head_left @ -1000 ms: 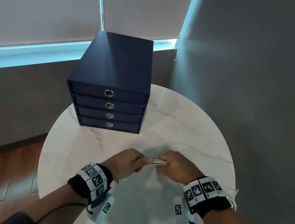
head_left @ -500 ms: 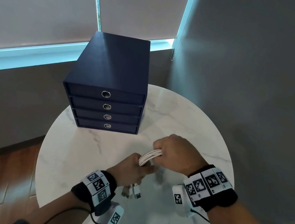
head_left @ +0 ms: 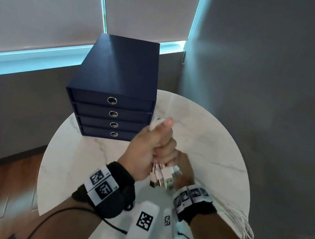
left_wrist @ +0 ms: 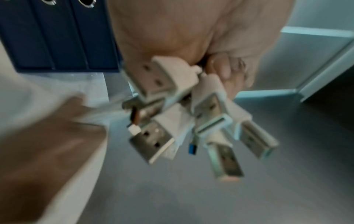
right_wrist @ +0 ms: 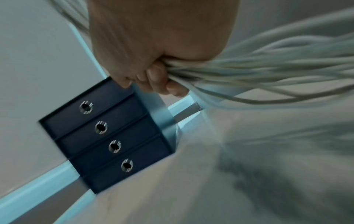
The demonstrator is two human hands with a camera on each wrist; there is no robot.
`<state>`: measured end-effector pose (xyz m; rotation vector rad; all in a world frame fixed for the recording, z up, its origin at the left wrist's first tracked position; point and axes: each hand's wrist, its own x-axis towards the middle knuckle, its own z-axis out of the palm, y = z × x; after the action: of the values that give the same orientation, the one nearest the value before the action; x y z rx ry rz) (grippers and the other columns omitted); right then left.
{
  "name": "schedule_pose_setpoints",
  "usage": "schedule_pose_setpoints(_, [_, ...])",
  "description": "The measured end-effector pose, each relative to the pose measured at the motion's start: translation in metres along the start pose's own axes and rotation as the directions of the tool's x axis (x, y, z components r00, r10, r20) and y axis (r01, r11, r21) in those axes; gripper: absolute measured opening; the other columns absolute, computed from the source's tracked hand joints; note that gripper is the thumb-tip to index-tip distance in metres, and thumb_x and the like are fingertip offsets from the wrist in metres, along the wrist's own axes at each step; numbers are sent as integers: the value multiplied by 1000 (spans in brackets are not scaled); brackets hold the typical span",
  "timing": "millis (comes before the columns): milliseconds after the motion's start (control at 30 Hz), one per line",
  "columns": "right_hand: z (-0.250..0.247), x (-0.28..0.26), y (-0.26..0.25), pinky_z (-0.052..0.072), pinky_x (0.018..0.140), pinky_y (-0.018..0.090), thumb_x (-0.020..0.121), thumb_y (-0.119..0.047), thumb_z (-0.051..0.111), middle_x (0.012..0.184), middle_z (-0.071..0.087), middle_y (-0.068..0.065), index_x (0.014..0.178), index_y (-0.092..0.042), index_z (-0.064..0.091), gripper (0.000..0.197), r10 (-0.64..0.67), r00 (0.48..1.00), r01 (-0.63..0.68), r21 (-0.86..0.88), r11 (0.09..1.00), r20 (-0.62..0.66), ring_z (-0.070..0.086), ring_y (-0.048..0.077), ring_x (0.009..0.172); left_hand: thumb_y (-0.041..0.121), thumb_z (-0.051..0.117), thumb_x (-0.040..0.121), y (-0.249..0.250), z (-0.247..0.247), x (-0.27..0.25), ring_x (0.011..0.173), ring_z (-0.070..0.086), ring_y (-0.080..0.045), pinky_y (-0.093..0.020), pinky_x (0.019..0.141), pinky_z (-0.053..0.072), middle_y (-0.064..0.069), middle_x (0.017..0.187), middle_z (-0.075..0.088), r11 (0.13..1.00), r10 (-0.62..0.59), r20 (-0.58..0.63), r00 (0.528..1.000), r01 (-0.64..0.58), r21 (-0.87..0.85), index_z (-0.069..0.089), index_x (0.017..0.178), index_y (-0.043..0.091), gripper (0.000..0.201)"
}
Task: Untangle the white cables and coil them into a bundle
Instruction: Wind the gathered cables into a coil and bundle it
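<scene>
My left hand (head_left: 155, 146) is raised in a fist above the table and grips a bunch of white cables (head_left: 157, 124) near their ends. Several white USB plugs (head_left: 163, 178) hang below the fist; the left wrist view shows the plugs (left_wrist: 162, 84) close up under the left hand (left_wrist: 191, 30). My right hand (head_left: 184, 169) is lower and partly hidden behind the left. In the right wrist view the right hand (right_wrist: 153, 50) holds the cable strands (right_wrist: 268, 68) in curled fingers. The strands (head_left: 240, 220) trail blurred past the table's right edge.
A dark blue box with four drawers (head_left: 113, 90) stands at the back left of the round white marble table (head_left: 211, 141). Grey walls and window blinds close in behind and to the right. Wooden floor lies to the left.
My left hand has risen with the plug ends of the cables. My right hand has dropped below it and nearer to me along the strands, which now stream to the right.
</scene>
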<state>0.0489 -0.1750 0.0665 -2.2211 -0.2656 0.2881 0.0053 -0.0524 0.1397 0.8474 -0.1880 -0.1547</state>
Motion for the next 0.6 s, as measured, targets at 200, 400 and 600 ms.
schedule_pose_setpoints(200, [51, -34, 1, 47, 70, 39, 96, -41, 51, 58, 46, -8, 59, -25, 44, 41, 41, 972, -20, -92, 996, 233, 49, 14, 61, 44, 47, 98, 18, -3, 22, 41, 12, -15, -28, 50, 34, 4, 45, 15, 972, 231, -278, 932, -211, 102, 16, 62, 18, 54])
schedule_pose_setpoints(400, [62, -31, 13, 48, 65, 34, 96, -47, 48, 70, 56, 6, 63, -18, 47, 44, 55, 917, 40, -229, 973, 396, 60, 21, 67, 41, 48, 101, 4, -41, 21, 42, 24, -14, -28, 53, 37, 4, 45, 25, 887, 417, -446, 792, -248, 389, 31, 51, 25, 55])
schedule_pose_setpoints(600, [36, -43, 13, 33, 64, 30, 98, -44, 49, 90, 57, 14, 92, -8, 54, 36, -22, 886, 170, -281, 944, 462, 57, 30, 83, 47, 59, 90, -21, -70, 6, 44, 34, -11, -27, 52, 36, 8, 47, 39, 796, 441, -448, 778, -109, 596, 42, 53, 20, 49])
